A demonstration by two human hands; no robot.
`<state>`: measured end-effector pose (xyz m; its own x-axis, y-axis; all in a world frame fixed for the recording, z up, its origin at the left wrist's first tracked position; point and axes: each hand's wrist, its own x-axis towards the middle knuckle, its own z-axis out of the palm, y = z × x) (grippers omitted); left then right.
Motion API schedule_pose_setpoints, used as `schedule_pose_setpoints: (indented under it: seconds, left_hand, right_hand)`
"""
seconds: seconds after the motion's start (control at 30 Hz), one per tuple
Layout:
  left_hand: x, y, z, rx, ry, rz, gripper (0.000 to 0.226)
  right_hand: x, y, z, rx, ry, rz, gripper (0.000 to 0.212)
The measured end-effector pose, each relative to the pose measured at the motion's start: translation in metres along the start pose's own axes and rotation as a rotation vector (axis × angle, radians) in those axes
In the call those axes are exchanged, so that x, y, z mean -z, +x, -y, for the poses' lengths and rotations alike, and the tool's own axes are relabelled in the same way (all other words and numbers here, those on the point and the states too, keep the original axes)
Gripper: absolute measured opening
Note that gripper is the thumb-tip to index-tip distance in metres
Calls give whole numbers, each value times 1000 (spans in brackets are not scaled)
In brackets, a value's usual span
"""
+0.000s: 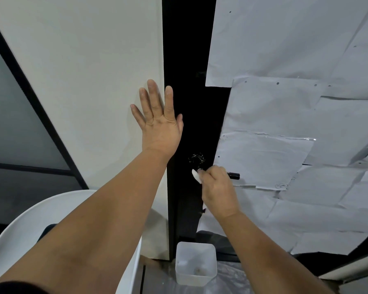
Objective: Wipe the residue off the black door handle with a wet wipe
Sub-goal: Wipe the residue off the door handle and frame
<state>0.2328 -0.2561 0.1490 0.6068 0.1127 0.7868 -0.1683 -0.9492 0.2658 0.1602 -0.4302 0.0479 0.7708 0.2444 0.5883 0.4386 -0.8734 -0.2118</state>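
Note:
The black door handle (233,175) sticks out to the right from behind my right hand (218,188); only its end shows. My right hand is closed around a folded white wet wipe (196,176), pressed on the handle near its base. Just above, whitish residue (197,159) marks the round black rosette on the black door frame (187,102). My left hand (158,119) lies flat and open against the white wall panel (94,81), fingers spread, its thumb at the edge of the black frame.
White paper sheets (295,102) cover the door to the right. A translucent plastic tub (196,264) stands on the floor below the handle, on plastic sheeting. A white chair (19,228) sits at the lower left, and a dark glazed partition (13,124) at the far left.

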Motion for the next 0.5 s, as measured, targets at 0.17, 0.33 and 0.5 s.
schedule_pose_setpoints:
  seconds: [0.17,0.33,0.5]
  left_hand:
    - [1,0,0,3,6,11,89]
    - [0,0,0,-6,9,21,87]
    - [0,0,0,2,3,25,80]
  right_hand:
    - [-5,12,-6,1,-75,6,36]
    - [-1,-9,-13,-38,69,-16,19]
    - [15,23,-3,-245,237,-61,24]
